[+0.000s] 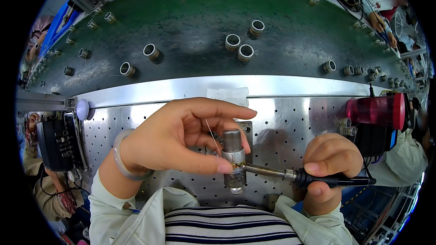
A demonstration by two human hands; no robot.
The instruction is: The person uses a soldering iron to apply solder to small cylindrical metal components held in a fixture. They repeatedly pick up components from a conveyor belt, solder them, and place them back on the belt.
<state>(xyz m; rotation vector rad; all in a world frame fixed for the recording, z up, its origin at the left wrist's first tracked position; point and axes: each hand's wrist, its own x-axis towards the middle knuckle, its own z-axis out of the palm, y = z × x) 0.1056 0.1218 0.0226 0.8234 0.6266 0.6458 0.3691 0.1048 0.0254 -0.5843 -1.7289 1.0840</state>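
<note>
My right hand [333, 163] grips a soldering iron [318, 179] by its black handle. The iron's metal tip points left and meets the side of a metal ring [234, 158] with small wires on it. That ring sits around a dark metal post [233, 141] with a rounded bright end toward me. My left hand [186, 138] closes about the ring, the thumb against its near-left side and some fingers curled behind the post. The left index finger stretches out above it. A thin wire [210, 132] rises from the ring past the left palm.
Beyond the perforated metal table [281, 113] runs a green conveyor belt [190, 31] carrying several metal rings [245, 53]. Two more rings [348, 131] lie by a pink-red container [376, 111] at right. A black device [58, 143] stands left. Other people work at both sides.
</note>
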